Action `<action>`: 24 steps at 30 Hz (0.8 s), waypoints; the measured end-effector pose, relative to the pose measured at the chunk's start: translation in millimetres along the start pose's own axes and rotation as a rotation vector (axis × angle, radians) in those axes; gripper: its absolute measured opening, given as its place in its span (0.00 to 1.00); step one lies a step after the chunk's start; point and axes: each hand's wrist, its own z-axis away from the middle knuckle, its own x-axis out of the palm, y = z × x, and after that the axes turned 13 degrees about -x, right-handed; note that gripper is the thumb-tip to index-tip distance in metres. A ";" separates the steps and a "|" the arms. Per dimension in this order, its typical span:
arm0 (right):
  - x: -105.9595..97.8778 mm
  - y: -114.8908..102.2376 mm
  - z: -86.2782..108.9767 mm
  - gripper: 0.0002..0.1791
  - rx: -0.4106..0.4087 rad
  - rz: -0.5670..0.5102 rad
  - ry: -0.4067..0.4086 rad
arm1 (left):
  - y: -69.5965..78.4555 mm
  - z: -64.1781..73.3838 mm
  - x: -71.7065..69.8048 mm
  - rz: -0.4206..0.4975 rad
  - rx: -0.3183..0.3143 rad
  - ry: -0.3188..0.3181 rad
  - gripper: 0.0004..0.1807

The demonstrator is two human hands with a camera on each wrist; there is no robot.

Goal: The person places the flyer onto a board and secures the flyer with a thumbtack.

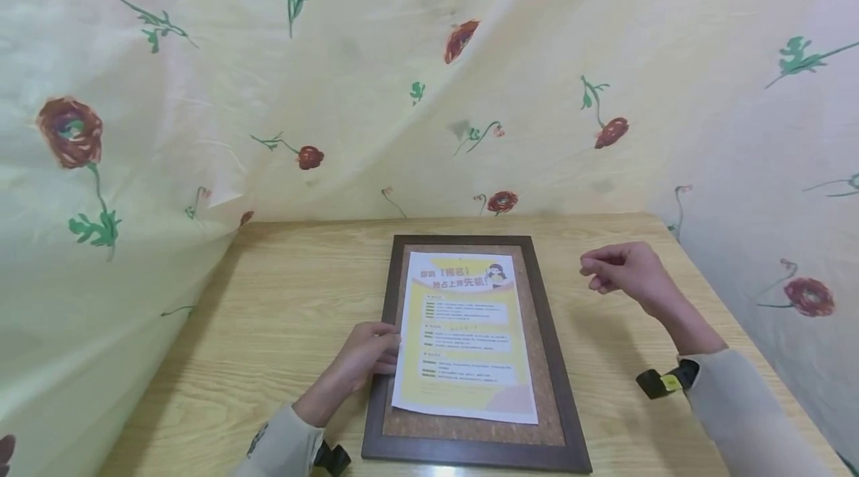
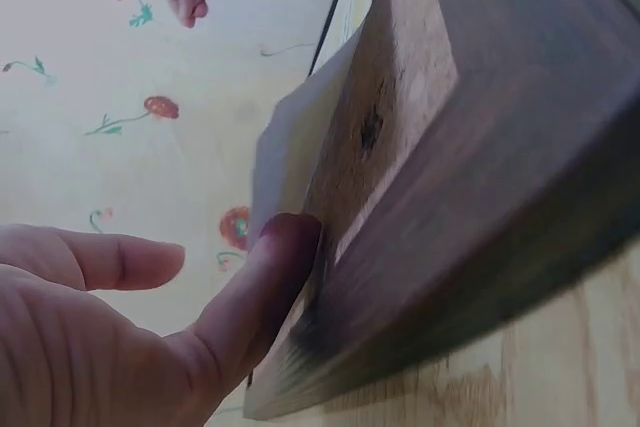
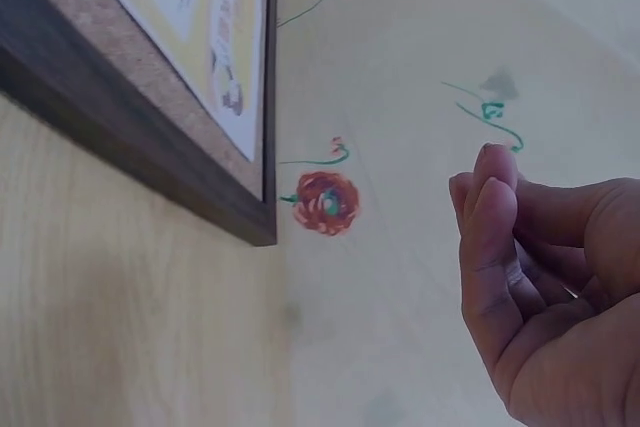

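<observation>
A corkboard (image 1: 552,358) in a dark wooden frame lies on the table. On it is a yellow and white printed sheet (image 1: 463,380), slightly askew, with a small dark dot near its top edge. My left hand (image 1: 365,354) is at the board's left side, by the sheet's edge. In the left wrist view one fingertip (image 2: 290,237) touches the board beside the raised sheet edge, while another finger stands apart. My right hand (image 1: 631,276) hovers right of the board, fingers curled and fingertips together (image 3: 490,207). Nothing shows between them.
The light wooden table (image 1: 282,298) extends on both sides of the board. A cream cloth with red flowers (image 1: 376,89) hangs behind and along the sides. Dark straps with small blocks (image 1: 667,381) sit on both wrists. Part of another hand (image 1: 7,451) appears at the lower left edge.
</observation>
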 end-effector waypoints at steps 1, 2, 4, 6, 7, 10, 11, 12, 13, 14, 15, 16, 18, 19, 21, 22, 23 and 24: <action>-0.3 -2.1 -1.7 0.18 -0.003 0.002 -0.002 | -0.2 0.0 -0.7 -0.001 0.002 0.004 0.25; -0.4 -4.3 -3.4 0.18 -0.006 0.006 -0.004 | -0.2 0.1 -1.2 -0.001 0.003 0.006 0.26; 0.4 -8.7 -7.3 0.18 -0.011 0.018 -0.015 | -0.2 0.0 -1.6 -0.002 0.008 0.008 0.26; 2.3 -13.2 -12.0 0.19 -0.013 0.029 -0.028 | -1.1 -0.6 -2.6 -0.010 0.018 0.008 0.27; 3.5 -15.5 -14.6 0.19 -0.014 0.034 -0.033 | -1.3 -0.4 -3.1 -0.019 0.022 0.012 0.27; 7.2 -21.1 -23.1 0.18 -0.019 0.042 -0.046 | -0.8 2.4 -5.1 -0.070 0.038 0.035 0.27; 8.1 -22.3 -26.0 0.18 -0.023 0.034 -0.047 | -0.9 3.6 -6.0 -0.089 0.045 0.040 0.27; 8.8 -23.7 -28.8 0.18 -0.025 0.026 -0.047 | -0.2 5.6 -6.4 -0.110 0.050 0.048 0.27; 9.3 -24.9 -31.3 0.18 -0.027 0.018 -0.046 | 0.4 7.4 -6.9 -0.128 0.055 0.051 0.27; 9.6 -25.9 -33.8 0.18 -0.029 0.013 -0.046 | 0.9 9.1 -7.3 -0.143 0.060 0.051 0.26; 10.0 -27.0 -36.3 0.18 -0.032 0.008 -0.046 | 1.0 10.5 -7.7 -0.151 0.067 0.047 0.26; 10.5 -28.4 -38.6 0.18 -0.035 0.013 -0.045 | 1.1 11.7 -7.8 -0.160 0.073 0.046 0.25; 12.1 -31.2 -43.4 0.18 -0.032 0.023 -0.042 | 1.2 13.8 -7.5 -0.176 0.086 0.048 0.24; 13.5 -32.4 -46.0 0.18 -0.031 0.030 -0.043 | 0.9 14.6 -7.2 -0.184 0.093 0.052 0.23; 16.7 -34.8 -51.3 0.18 -0.028 0.042 -0.045 | 0.2 16.0 -6.4 -0.196 0.107 0.064 0.23; 18.6 -36.1 -53.9 0.18 -0.024 0.047 -0.045 | -0.1 16.7 -5.8 -0.207 0.112 0.071 0.22; 20.5 -36.9 -56.6 0.18 -0.021 0.047 -0.045 | -0.4 17.4 -5.3 -0.215 0.117 0.075 0.22; 22.7 -37.9 -59.2 0.18 -0.020 0.049 -0.045 | -0.6 17.8 -4.8 -0.222 0.123 0.077 0.23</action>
